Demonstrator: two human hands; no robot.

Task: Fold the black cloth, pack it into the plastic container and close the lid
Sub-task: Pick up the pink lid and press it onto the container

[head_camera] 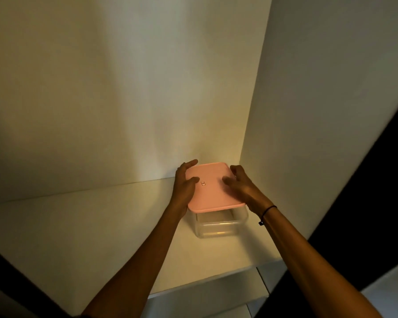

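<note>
- Clear plastic container (216, 226) stands on the white shelf (78, 226) near its back right corner, long axis running away from the camera.
- Pink lid (213, 187) sits on top.
- Left hand (184, 182) and right hand (241, 187) grip the lid's opposite sides, thumbs on top.

White shelf (83, 226), flat, dim yellow light. White wall behind, white wall on right, making corner. One thing on shelf: clear box (218, 226), near back right corner, close to both walls. Pink lid (213, 189) on top of box. Rest of shelf bare. Front edge white.
</note>
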